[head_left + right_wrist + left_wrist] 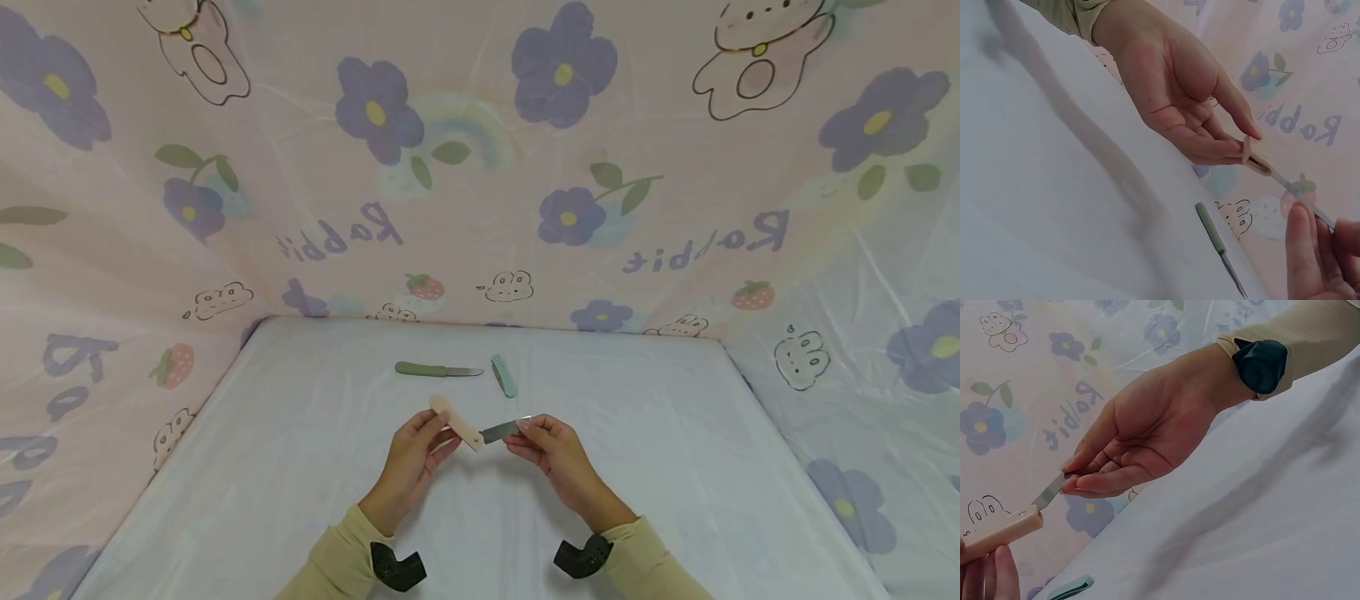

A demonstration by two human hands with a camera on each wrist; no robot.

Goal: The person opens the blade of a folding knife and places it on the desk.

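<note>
A folding knife with a peach-coloured handle [457, 423] is held between both hands above the white table, its blade [501, 431] swung out at an angle to the handle. My left hand [415, 458] grips the handle, thumb on top. With thumb and fingers, my right hand [558, 462] pinches the blade near its tip. In the left wrist view the right hand [1160, 422] shows with the blade [1050, 492] between its fingertips. The right wrist view shows the left hand [1175, 87] at the handle [1254, 156], which has a slot facing the camera.
Beyond the hands, a green-handled knife [422, 369] lies with its blade pointing right. Beside its tip lies a folded mint-green knife [504, 376]. A printed cloth [480, 183] with flowers and rabbits hangs round the table's back and sides.
</note>
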